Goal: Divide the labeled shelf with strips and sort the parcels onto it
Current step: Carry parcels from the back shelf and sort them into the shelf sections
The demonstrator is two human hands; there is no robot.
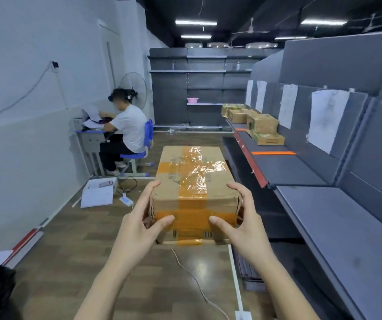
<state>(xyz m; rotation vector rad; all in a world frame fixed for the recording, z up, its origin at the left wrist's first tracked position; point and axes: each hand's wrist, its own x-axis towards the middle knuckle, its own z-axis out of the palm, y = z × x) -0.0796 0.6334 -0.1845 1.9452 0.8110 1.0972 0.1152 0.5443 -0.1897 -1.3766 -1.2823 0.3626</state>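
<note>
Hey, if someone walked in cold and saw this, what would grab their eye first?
First, the cardboard parcel crossed with shiny orange tape, held up mid-frame by the left hand and right hand at its near corners. Next, the grey shelf on the right, with an orange strip across it and smaller parcels stacked beyond. A seated person works at a desk on the left.
</note>
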